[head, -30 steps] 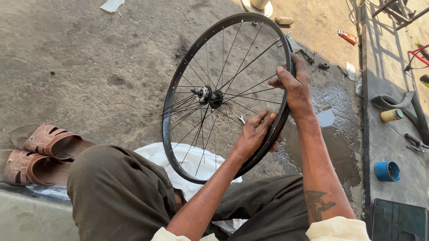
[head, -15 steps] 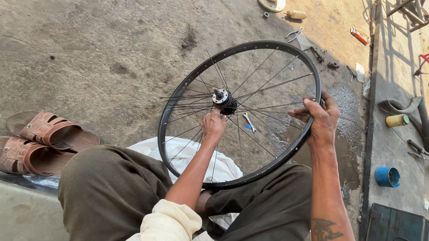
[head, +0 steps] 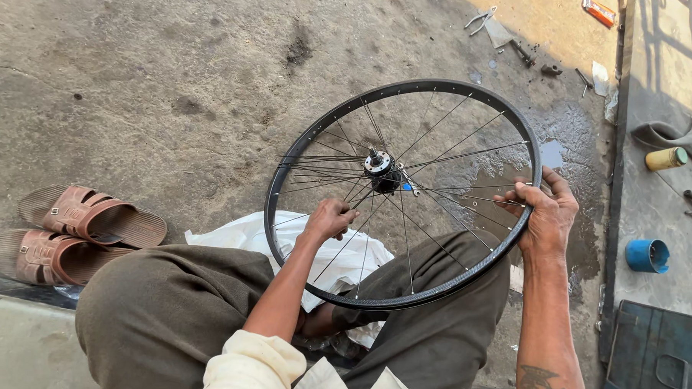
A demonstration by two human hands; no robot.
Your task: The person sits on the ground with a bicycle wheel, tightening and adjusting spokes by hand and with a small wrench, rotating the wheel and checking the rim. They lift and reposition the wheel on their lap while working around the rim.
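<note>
Now: seated person, wheel (head: 434,94) held over the lap, tilted, rim facing the camera.
Wheel: black rim, thin spokes, hub (head: 379,166) left of centre; above the knees, over wet concrete floor (head: 135,80).
Right hand (head: 546,213): clamped on the rim at 3 o'clock, fingers wrapped over the edge.
Left hand (head: 330,217): closed among the spokes at 7 o'clock of the hub; whether it pinches a spoke or a small tool, cannot tell.
Step (judged): spoke work, likely checking or adjusting tension near the hub.
Next move calls for: steady rim grip from the right, fine finger work from the left.
Around: white bag (head: 237,233) at 8 o'clock, sandals (head: 76,227) far left, blue cup (head: 648,255) right.
</note>
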